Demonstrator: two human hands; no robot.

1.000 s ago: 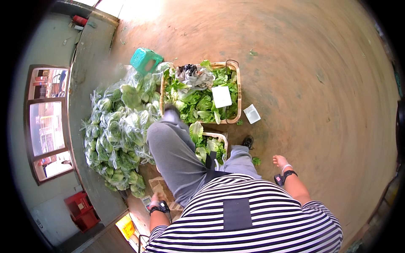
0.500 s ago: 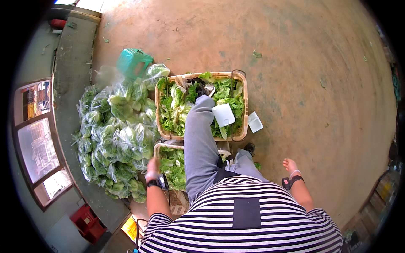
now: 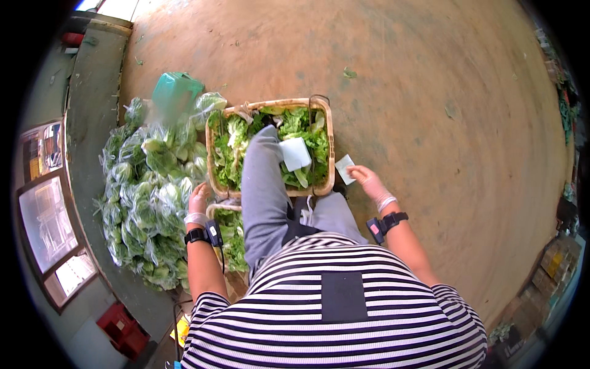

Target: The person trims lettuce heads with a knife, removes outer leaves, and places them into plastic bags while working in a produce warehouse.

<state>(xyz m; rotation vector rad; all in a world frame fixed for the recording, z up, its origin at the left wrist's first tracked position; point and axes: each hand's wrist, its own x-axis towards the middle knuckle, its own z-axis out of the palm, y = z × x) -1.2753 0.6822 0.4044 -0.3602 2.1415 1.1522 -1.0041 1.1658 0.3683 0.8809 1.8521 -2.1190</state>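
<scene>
From where I stand, I see a person in a striped shirt (image 3: 270,329) and grey trousers (image 3: 264,190) bending over the greens. The right hand (image 3: 362,176) reaches out past the big crate (image 3: 332,132), its fingers drawn together at the edge of a small white tray (image 3: 343,167). The fingertips overlap the tray, but I can't tell whether they grip it or only touch it. That tray is just to the right of the big crate, over the brown floor (image 3: 430,98).

The left hand (image 3: 198,200) is well apart from the right, between the heap of bagged greens (image 3: 144,203) and the small crate (image 3: 225,208). Its fingers are loosely open and a little bent, and I see nothing in its grasp. Both wrists have dark straps with small boxes on them.

The big crate is full of loose leaves (image 3: 230,141), with a white square (image 3: 295,154) lying on top. One bent knee crosses in front of it. The small crate, nearer the person's body, has leaves in it too. A green stool (image 3: 178,89) stands at the far end of the heap, and a red crate (image 3: 123,329) sits at the lower left.
</scene>
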